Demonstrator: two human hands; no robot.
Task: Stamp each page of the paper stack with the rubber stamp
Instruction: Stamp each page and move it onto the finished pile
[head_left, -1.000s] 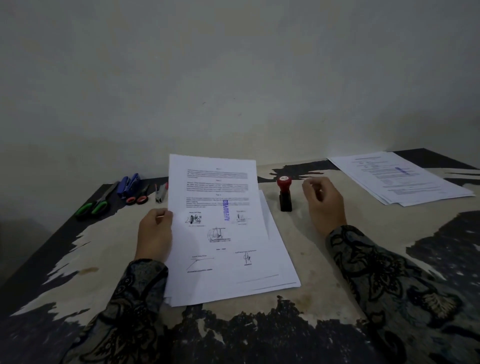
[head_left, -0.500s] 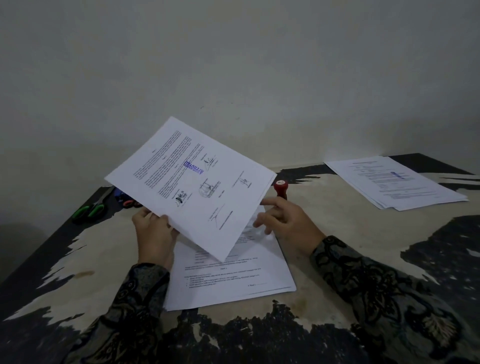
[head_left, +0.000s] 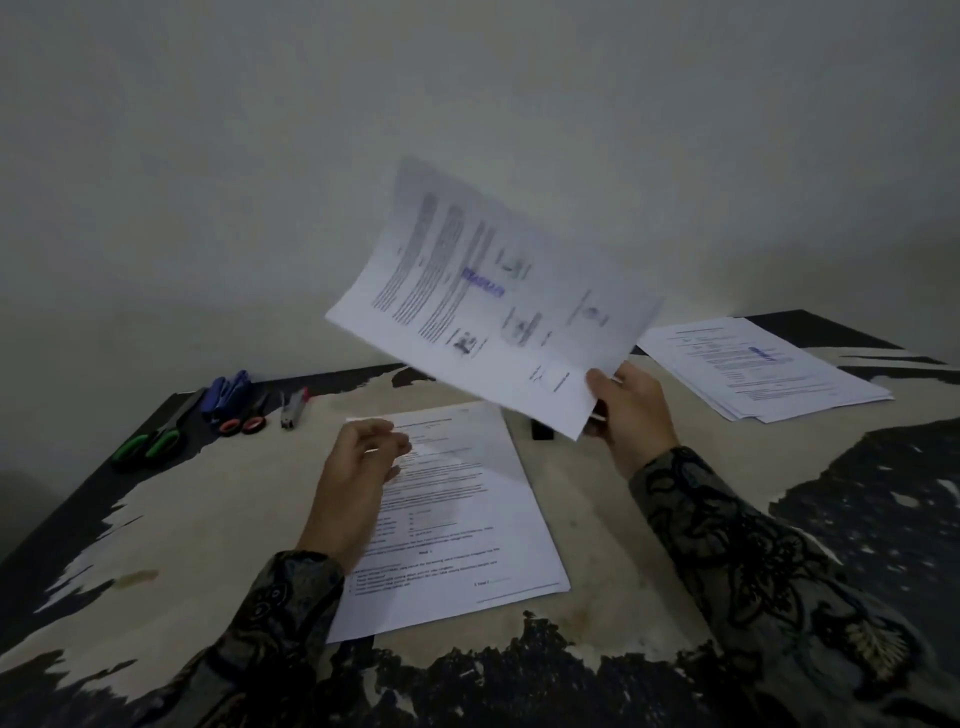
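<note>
Sheet handoff done: a sec ago left hand (head_left: 358, 483) held the stamped sheet (head_left: 493, 296) upright over the stack; half a sec ago both hands were on it. Now only right hand (head_left: 631, 410) had it, pinching the near corner, sheet up in the air at frame centre, blurred, tilted toward upper right. Blue stamp mark visible on it. Left hand had let go, hovered over upper-left part of the unstamped stack (head_left: 457, 514), fingers loosely curled, holding nothing, blurred.

Judgement: this page is finished and prob. headed for the done pile (head_left: 769, 369) at right of frame, well apart from the working stack. Next page lay exposed, no stamp mark seen on it, so stamping it comes next.

Rubber stamp (head_left: 542, 432): mostly hidden behind the lifted sheet, only dark base showed just right of the stack's top edge, on the counter (head_left: 208, 519).

Counts: 2 hands, 2 paper piles, 1 sheet in air, 1 stamp. Upper left of counter: 2 scissors, green-handled (head_left: 156, 436) and red-handled (head_left: 244, 423); 1 blue stapler-like item (head_left: 226, 389), hard to tell; 1 small grey tool w/ pink tip (head_left: 293, 408). Sheets per pile: can't count.
</note>
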